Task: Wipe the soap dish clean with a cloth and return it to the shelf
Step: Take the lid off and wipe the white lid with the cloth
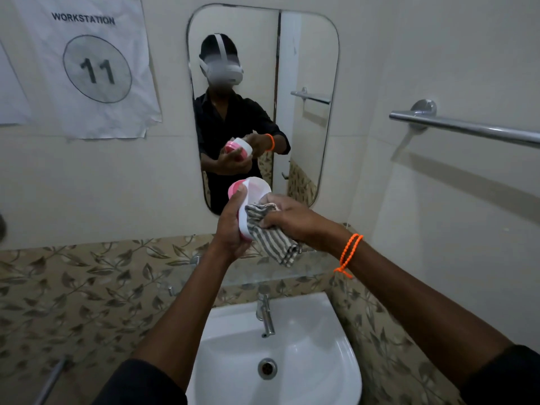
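At the centre of the frame, above the washbasin [292, 361], the left hand [232, 229] grips the pink-and-white soap dish [254, 190] while the right hand [287, 219] clutches the striped cloth [271, 239] against it; best to rotate the dish steadily, wiping every edge.

I see a soap dish [254, 190] of smooth white and pink plastic. The cloth [273, 242] is soft woven stuff with grey and white stripes. The sink [327, 361] looks like shiny white china, and its tap [265, 315] is bright metal. The towel bar [467, 128] is shiny metal too. The mirror [306, 68] is glossy glass. The sign [87, 65] is crinkly paper
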